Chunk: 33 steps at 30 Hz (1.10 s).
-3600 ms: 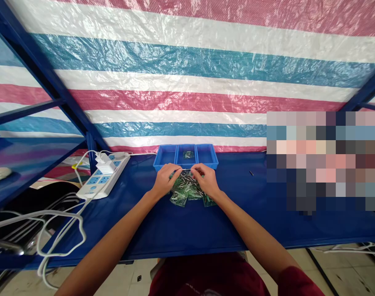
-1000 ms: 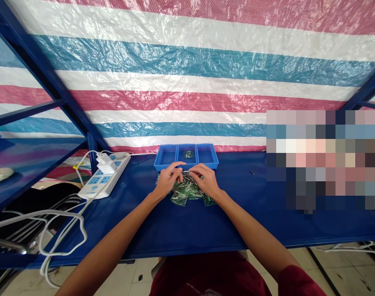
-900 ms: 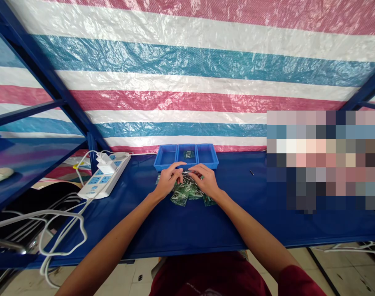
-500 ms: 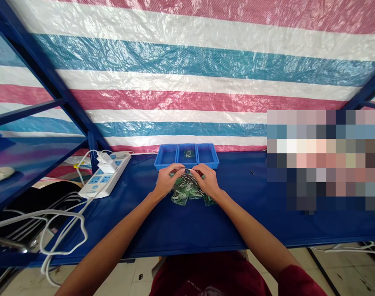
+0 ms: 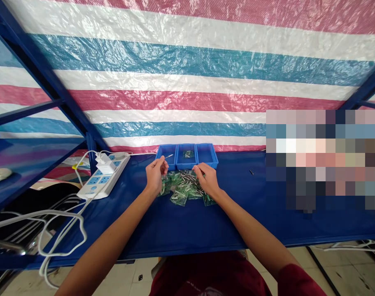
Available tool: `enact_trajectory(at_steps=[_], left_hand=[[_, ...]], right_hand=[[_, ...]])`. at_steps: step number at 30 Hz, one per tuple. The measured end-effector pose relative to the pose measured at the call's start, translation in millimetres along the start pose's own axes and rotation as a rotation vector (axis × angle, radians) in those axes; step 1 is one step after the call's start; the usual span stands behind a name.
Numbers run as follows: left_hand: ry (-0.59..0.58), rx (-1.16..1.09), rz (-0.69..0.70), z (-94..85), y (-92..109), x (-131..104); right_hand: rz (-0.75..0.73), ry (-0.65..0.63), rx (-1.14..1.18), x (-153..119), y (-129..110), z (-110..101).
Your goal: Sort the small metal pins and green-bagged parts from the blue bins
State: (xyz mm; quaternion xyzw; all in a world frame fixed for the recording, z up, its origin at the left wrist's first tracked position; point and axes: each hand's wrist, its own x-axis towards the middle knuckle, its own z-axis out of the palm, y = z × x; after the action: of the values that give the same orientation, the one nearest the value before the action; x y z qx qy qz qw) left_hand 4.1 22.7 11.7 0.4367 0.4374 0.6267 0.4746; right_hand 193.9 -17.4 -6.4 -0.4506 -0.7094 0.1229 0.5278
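Note:
My left hand [image 5: 155, 174] is closed in a pinch on a thin, pale metal-looking rod [image 5: 169, 156], whose tip points over the left blue bin [image 5: 161, 150]. My right hand [image 5: 208, 179] hovers at the right side of the pile, thumb and fingertips drawn together; whatever they may hold is too small to make out. Between and below the hands lies a heap of small metal rods [image 5: 189, 179], partly on green-tinted clear packets [image 5: 178, 197] with little pieces inside. The middle blue bin [image 5: 186, 165] contains one such packet [image 5: 188, 154].
The right blue bin [image 5: 206, 153] joins the other two. One dark, thin piece [image 5: 251, 172] lies apart on the blue table [image 5: 187, 230]. A white power strip [image 5: 102, 181] with plugs and loose white cables [image 5: 62, 230] occupies the left. A blurred patch covers the right side.
My hands have come apart. The left has moved left and slightly up toward the left bin with the thin rod, while the right stays nearly in place by the pile.

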Motion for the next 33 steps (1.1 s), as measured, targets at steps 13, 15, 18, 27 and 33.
enact_trajectory(at_steps=[13,15,18,27,33], left_hand=[[-0.37,0.906,0.603,-9.2,-1,1],[-0.485,1.072,0.744,-10.9,-4,1],[-0.578,1.23,0.821,-13.3,-7,3],[-0.716,1.281,0.765,-15.2,-9,6],[-0.731,1.202,0.706,-16.1,-12,8]], right_hand=[[0.015,-0.002,-0.018,1,4,3],[0.015,-0.006,-0.025,0,5,3],[0.02,-0.017,-0.036,0,6,3],[0.021,-0.025,-0.047,0,5,3],[0.023,-0.024,-0.049,1,3,2]])
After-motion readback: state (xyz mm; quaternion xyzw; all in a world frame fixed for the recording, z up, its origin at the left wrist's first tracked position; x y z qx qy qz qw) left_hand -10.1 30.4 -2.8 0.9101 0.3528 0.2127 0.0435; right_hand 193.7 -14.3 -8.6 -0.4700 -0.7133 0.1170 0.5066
